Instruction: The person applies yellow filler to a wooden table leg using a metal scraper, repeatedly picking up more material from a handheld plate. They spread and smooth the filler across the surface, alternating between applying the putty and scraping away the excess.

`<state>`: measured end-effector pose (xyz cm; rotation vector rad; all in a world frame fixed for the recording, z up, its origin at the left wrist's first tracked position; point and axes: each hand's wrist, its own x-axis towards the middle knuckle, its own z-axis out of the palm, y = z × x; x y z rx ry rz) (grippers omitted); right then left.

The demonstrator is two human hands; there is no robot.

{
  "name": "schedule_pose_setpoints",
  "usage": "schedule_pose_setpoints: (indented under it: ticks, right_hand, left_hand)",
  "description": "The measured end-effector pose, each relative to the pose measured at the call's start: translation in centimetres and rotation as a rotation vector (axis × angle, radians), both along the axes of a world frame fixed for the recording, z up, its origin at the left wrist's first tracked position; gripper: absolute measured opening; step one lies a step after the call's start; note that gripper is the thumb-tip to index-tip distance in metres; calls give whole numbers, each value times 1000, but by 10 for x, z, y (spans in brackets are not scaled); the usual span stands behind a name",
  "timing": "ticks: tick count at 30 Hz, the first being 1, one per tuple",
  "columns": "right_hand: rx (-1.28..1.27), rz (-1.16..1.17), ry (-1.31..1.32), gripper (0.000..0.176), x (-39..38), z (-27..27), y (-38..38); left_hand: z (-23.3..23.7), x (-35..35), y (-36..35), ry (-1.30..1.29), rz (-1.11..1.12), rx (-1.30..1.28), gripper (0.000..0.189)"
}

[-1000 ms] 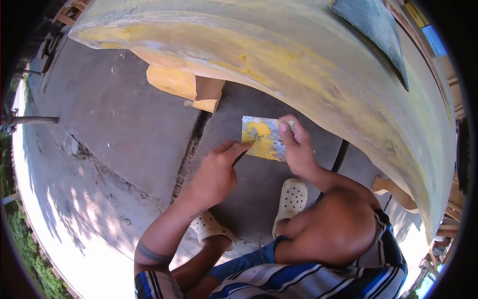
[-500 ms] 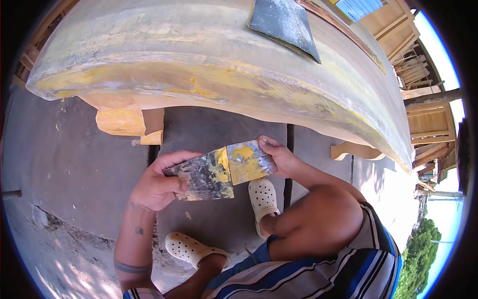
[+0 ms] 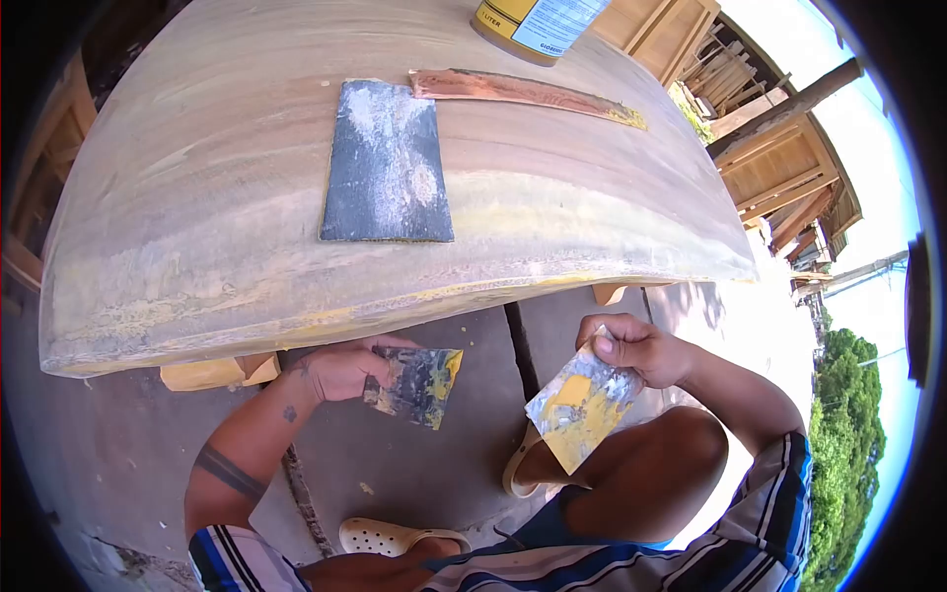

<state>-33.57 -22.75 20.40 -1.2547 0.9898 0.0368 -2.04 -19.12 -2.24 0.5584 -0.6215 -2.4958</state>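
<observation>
My left hand (image 3: 345,370) is closed on a dark, smeared flat plate (image 3: 414,387) with yellow paste along its right edge. It is just below the near edge of a large curved wooden piece (image 3: 247,187). My right hand (image 3: 636,350) pinches the top of a lighter flat plate (image 3: 584,409), tilted, with a patch of yellow paste on it. The two plates are apart. Yellowish and whitish smears cover the curved piece along its near edge.
On the curved piece lie a dark sanding sheet (image 3: 387,168) and a reddish wood strip (image 3: 528,91), with a yellow can (image 3: 533,25) at the top. Wooden panels (image 3: 779,168) stand at the right. My knees and clogs are below.
My hands have moved apart, and the two plates no longer touch. The view has shifted, so more of the curved piece's top, the sheet and the can shows.
</observation>
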Motion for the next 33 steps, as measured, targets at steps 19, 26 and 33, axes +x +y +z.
schedule_pose_setpoints:
  ticks: [19,26,33]
  right_hand:
    - [-190,-164,-360,32,70,56,-126]
    - [-467,-248,-315,30,83,43,-101]
    - [-314,104,-578,23,69,38,-136]
  left_hand:
    - [105,-61,125,-345,732,223,58]
    - [144,-34,171,-929,1567,-21,56]
    - [76,-57,106,-1276,2293,-375,53]
